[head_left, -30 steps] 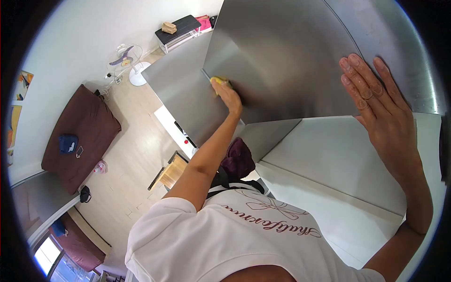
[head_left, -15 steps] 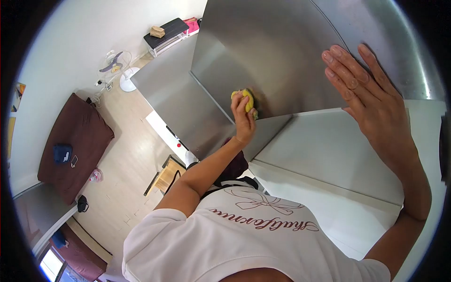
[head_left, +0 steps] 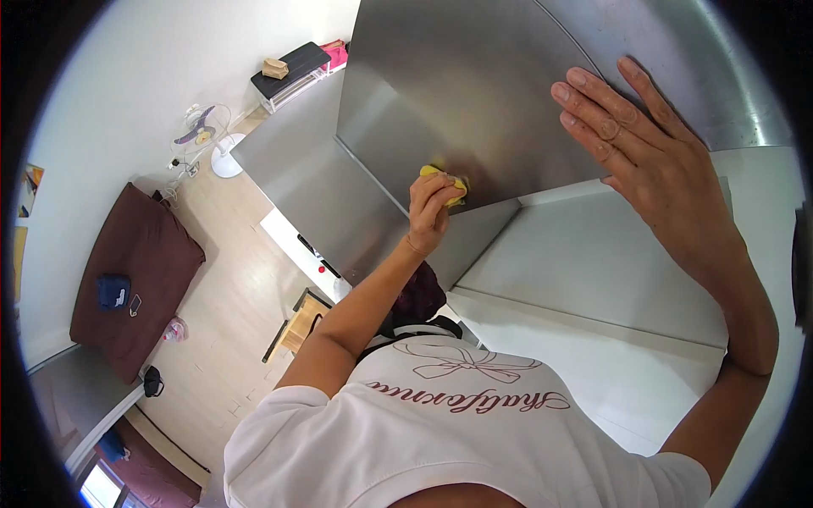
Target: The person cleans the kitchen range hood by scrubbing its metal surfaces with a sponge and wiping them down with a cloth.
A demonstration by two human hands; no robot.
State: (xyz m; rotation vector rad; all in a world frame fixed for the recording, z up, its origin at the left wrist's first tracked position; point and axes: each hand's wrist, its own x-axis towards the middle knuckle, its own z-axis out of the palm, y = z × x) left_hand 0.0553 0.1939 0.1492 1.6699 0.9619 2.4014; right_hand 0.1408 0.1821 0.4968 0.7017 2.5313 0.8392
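Note:
My left hand [head_left: 429, 210] is closed around a yellow sponge [head_left: 457, 188] with a darker side. The sponge touches the brushed metal panel [head_left: 457, 93] near its lower edge. Farther right, my right hand [head_left: 648, 144] lies against the metal, its fingers stretched out and slightly apart, with nothing in it. A thin curved seam [head_left: 566, 32] runs down the metal towards its fingertips. Wet-looking patches show on the fingers.
Below the metal is a white panel [head_left: 593, 254]. At left are a fan [head_left: 227, 157], a brown sofa [head_left: 140, 271] with a blue item on it, and a black-topped bench [head_left: 292, 72]. A wooden stool [head_left: 303, 326] and dark purple cloth [head_left: 421, 292] are near my left arm.
My left hand has moved the sponge right and down across the metal from near the left corner seam. My right hand stays spread on the metal while the view shifts.

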